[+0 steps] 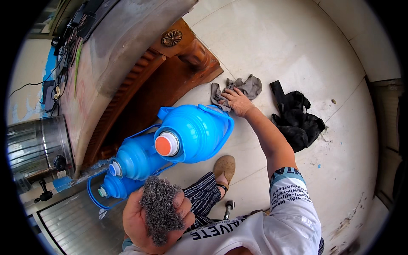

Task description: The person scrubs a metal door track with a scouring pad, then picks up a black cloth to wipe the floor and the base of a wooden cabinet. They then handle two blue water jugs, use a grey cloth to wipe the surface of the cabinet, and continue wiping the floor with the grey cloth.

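A clump of grey steel wool (161, 207) is held in my left hand (135, 220), close below the camera, with fingers curled around it. My right hand (238, 102) reaches forward to the floor and lies on a crumpled grey cloth (250, 86), fingers spread over it; whether they grip it is unclear. Just left of that hand stands a large blue vacuum flask (199, 134) with an orange-topped stopper (165, 144). Behind my left hand are two more blue flasks, one with a blue-topped stopper (115, 168) and one with a green-topped stopper (102, 192).
Carved brown wooden furniture (191, 51) with a stone-like top (105, 60) stands at the left, cables (63, 63) along its far edge. A black cloth (295, 118) lies on the tiled floor (296, 41) at the right. My shod foot (224, 169) is beside the large flask.
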### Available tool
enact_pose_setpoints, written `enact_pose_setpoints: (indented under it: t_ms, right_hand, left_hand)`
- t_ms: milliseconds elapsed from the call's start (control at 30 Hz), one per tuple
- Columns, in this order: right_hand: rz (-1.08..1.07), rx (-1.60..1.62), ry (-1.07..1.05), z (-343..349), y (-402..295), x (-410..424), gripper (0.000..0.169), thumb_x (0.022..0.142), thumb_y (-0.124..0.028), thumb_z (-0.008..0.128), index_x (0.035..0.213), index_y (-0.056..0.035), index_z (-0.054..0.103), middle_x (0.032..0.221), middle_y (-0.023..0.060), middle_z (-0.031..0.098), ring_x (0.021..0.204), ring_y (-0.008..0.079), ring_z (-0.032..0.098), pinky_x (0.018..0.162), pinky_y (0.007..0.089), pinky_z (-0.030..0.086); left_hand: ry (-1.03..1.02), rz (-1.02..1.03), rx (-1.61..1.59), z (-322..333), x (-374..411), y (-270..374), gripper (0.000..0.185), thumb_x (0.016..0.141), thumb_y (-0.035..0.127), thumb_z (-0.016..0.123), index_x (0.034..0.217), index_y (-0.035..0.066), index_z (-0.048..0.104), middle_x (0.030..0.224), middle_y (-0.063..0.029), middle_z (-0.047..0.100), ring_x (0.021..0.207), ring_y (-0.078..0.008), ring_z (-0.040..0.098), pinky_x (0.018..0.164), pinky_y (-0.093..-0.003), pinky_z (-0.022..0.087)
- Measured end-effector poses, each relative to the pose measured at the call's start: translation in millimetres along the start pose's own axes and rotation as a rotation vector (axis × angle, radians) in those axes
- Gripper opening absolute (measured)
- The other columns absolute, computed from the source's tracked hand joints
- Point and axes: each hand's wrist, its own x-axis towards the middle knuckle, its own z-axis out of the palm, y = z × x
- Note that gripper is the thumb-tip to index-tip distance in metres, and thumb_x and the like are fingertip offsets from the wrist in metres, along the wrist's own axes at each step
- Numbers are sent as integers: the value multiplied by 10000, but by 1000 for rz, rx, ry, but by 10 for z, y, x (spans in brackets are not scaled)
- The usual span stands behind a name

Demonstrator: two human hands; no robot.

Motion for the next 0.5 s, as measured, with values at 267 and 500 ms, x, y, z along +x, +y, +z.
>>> enact_pose_setpoints:
  t_ms: [267, 500]
  right_hand:
    - [285, 244, 446, -596, 434, 451, 448, 746, -11, 591, 1178, -119, 543, 1002, 138, 540, 929, 330, 534, 809, 415, 459]
    - [11, -28, -32, 153, -168, 786, 276, 842, -173, 497, 1030, -240, 688, 963, 54, 536, 971, 232, 531, 839, 348, 412]
  left_hand:
    - [17, 82, -4, 23, 52, -35, 448, 946, 460, 363, 1165, 92, 498, 913, -67, 513, 769, -172, 476, 616, -325, 387]
    - [54, 75, 11, 110, 150, -100, 439, 940, 452, 373, 1162, 95, 501, 914, -48, 509, 776, -173, 470, 618, -326, 378]
